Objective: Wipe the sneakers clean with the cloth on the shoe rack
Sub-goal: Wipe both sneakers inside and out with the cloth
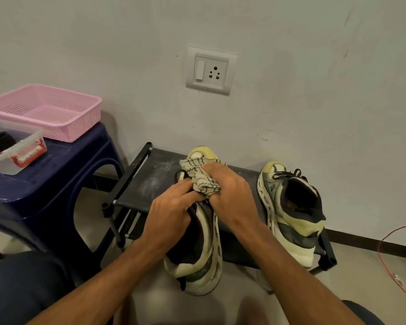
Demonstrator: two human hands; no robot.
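A cream, grey and black sneaker (204, 261) sits over the front edge of the black shoe rack (150, 181), toe towards the wall. My left hand (171, 214) grips its collar and tongue area. My right hand (230, 195) holds a crumpled beige checked cloth (201, 177) pressed on the laces and forefoot. The cloth hides most of the upper; only the yellowish toe cap shows beyond it. A second matching sneaker (291, 212) stands upright on the rack to the right, untouched.
A dark blue plastic stool (63, 167) stands at the left, carrying a pink basket (49, 111) and a clear lidded box (14, 148). A wall socket (210, 70) is above the rack. A red cable (389, 261) trails on the floor at the right.
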